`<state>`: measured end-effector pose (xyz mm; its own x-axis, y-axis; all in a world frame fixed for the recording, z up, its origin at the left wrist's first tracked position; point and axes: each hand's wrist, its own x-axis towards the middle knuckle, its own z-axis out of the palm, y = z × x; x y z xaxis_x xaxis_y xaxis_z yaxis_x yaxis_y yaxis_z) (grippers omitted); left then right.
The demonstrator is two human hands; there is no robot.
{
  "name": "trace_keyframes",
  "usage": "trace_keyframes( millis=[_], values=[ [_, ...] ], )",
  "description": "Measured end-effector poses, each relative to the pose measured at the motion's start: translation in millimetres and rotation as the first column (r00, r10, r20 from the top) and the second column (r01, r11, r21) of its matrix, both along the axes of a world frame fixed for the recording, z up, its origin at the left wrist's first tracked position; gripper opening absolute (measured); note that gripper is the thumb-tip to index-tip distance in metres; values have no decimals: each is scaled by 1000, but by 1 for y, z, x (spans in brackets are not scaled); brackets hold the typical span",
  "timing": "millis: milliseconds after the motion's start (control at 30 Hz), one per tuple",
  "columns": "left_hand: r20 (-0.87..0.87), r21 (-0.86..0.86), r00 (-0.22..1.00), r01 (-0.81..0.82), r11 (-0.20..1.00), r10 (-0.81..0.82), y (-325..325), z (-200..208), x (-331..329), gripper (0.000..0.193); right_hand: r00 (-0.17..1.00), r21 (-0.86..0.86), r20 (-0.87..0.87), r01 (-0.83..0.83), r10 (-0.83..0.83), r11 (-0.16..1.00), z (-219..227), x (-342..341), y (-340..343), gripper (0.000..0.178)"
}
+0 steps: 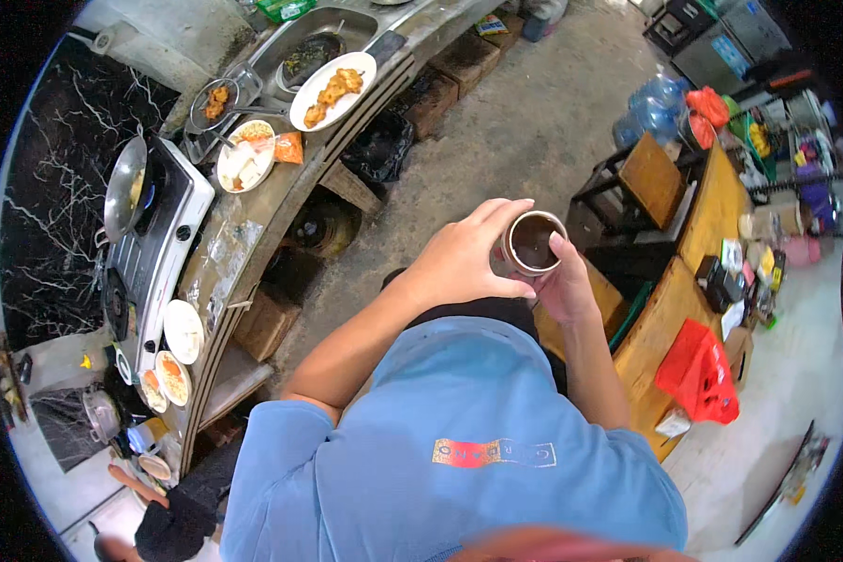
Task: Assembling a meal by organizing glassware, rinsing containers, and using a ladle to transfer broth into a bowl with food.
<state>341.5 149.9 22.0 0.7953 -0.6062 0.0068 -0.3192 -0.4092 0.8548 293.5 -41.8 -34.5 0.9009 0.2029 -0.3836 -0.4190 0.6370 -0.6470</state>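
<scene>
In front of my body I hold a round cup [536,245] with a pale rim; its inside looks dark brown, and I cannot tell whether that is a drink. My left hand [468,251] is wrapped round its left side, fingers along the far side and thumb on the near side. My right hand [568,287] grips the cup from the right and below, its thumb near the rim. The lower part of the cup is hidden by both hands.
At left, a counter [217,286] bears a gas stove [171,225] with a wok [125,187], several plates of food and a sink [342,25]. A wooden table [660,323] with a red plastic bag [698,373] stands right. Another person [176,513] is at lower left.
</scene>
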Motion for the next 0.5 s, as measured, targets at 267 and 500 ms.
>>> trace_keyframes(
  millis=[267, 500],
  values=[
    [145, -120, 969, -183, 976, 200, 18, -9, 130, 77, 1000, 58, 10, -6, 6, 998, -9, 151, 28, 53],
    [202, -82, 942, -255, 963, 267, 67, -16, 252, 84, 998, 201, 36, -66, 60, 977, -10, 286, 79, 46]
  ],
)
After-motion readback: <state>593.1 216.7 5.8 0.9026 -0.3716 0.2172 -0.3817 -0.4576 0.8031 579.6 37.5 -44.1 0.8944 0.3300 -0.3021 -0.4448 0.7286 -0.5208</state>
